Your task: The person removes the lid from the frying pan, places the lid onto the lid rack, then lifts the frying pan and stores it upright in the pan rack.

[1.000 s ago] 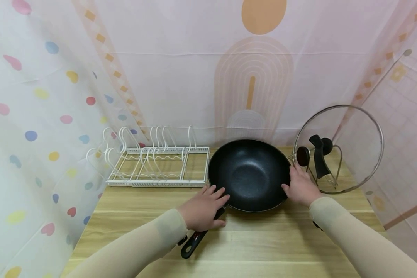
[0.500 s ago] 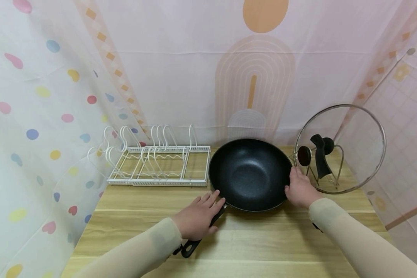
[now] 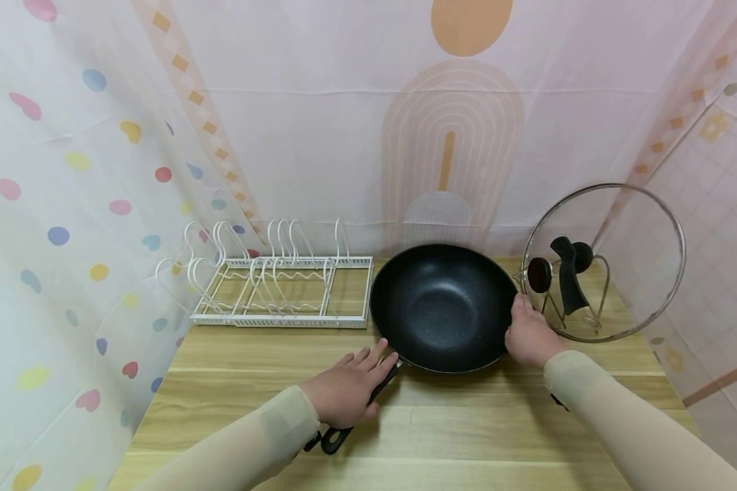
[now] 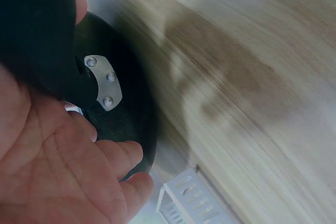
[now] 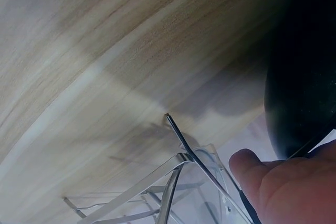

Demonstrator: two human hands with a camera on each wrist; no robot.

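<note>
left hand spread over handle | right hand laid straight-fingered against wok | wok apparently steadied from both sides | glass lid propped up by metal stand

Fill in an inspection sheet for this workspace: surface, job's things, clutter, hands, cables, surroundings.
Surface: pale wood-grain table.
Job's things: black pan, open side up; its handle points toward the person, slanting left. Whether the base sits flat is hidden.
Clutter: white rack left of the pan; glass lid upright at a wire stand on the right.
Hands: left hand over the handle, fingers extended; right hand at the pan's right rim.
Cables: nothing seen.
Surroundings: patterned curtains behind and at both sides.
</note>
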